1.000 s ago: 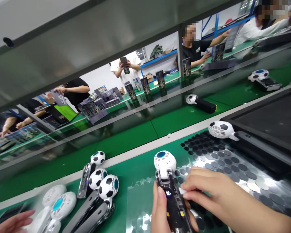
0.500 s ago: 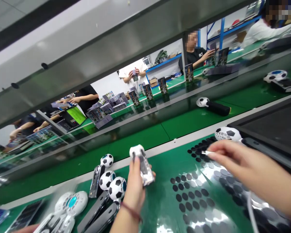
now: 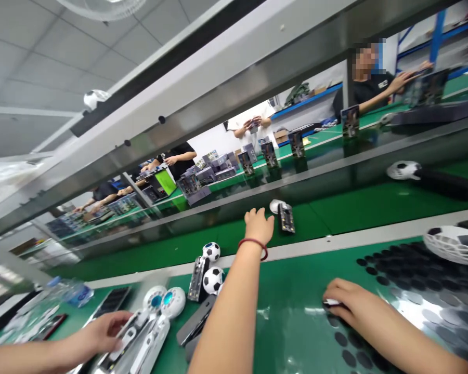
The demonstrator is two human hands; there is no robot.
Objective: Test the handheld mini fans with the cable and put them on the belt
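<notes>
My left hand (image 3: 258,227), with a red band at the wrist, is stretched out over the green belt, its fingers apart and nothing in them. Just beyond its fingertips an opened device (image 3: 286,217) with a white round head lies on the belt. My right hand (image 3: 345,301) is low over the green mat (image 3: 284,311), pinching a small white piece (image 3: 331,302) between thumb and fingers. Black round discs (image 3: 349,358) lie beside and below it. Football-patterned heads (image 3: 213,280) on handles stand left of my left forearm.
At the lower left another person's hand (image 3: 111,332) touches white device shells (image 3: 152,348). A patterned ball-shaped head (image 3: 456,244) sits at the right. A metal beam (image 3: 218,104) crosses above. Across the belt, people handle boxes (image 3: 218,169). A bottle (image 3: 78,293) lies far left.
My left hand has moved forward to the belt and let go of the device, which now lies there. My right hand has come lower, still pinching the white piece. The view has shifted left.
</notes>
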